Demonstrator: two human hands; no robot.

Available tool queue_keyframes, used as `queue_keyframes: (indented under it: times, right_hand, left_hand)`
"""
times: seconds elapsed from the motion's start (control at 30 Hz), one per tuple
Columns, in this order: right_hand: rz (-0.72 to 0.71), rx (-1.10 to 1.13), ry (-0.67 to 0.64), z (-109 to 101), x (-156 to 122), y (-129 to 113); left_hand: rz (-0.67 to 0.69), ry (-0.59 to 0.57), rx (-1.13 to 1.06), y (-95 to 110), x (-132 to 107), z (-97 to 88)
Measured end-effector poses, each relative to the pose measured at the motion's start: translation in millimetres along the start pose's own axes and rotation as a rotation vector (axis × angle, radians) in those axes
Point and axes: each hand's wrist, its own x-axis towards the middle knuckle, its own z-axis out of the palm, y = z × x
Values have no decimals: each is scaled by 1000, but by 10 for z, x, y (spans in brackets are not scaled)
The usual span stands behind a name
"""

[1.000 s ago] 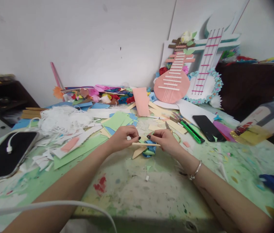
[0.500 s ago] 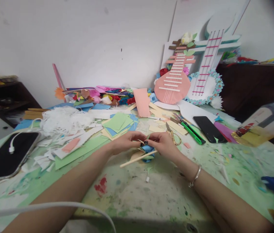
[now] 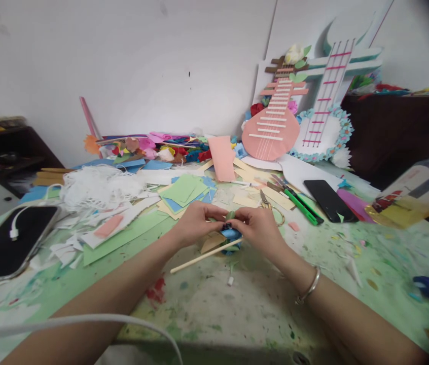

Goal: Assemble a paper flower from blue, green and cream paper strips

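Observation:
My left hand (image 3: 198,223) and my right hand (image 3: 262,229) meet over the middle of the table, thumbs and fingers pinched close together. A small green paper piece (image 3: 230,215) shows between the fingertips of both. Something small and dark sits at the thumb tips; I cannot make out what it is. Just below lies a crumpled blue paper piece (image 3: 231,234), partly hidden by the fingers. A thin wooden stick (image 3: 203,258) slants from under my right hand down to the left. Beside it is a tan paper piece (image 3: 211,242).
Green and blue paper sheets (image 3: 186,190) lie beyond the hands. Scissors (image 3: 271,207), a green utility knife (image 3: 301,207) and a black phone (image 3: 326,198) are at the right. White shredded paper (image 3: 100,187) and a tablet (image 3: 12,243) lie left. A white cable (image 3: 123,318) crosses the near foreground.
The stick's free end has shifted down and left. The green piece shows more clearly between the fingertips, and both hands stay close together.

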Motion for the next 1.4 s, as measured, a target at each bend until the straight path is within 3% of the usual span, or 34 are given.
queue_keyframes:
  times: [0.23,0.5,0.77,1.0,1.23,1.4]
  right_hand:
    - [-27,130,-59,-3,48,94]
    - [42,500,-369,-69,82,181]
    - [50,502,-342,-7,90,157]
    - [-24,293,-250,-45,94,170]
    - [-36,308,-290,-37,100,201]
    - [25,446,-380,-35,98,239]
  left_hand:
    - [-59,-74,-212,-117,39,-82]
    - [-120,-97,-291,-126,56,-125]
    - [-122,-20,-268,-161,69,-93]
    - [-101,-7,-239,-154,65,-90]
    - [-127,-155,-191,-143,68,-192]
    - [-98,-167,-150,-149,70,-211]
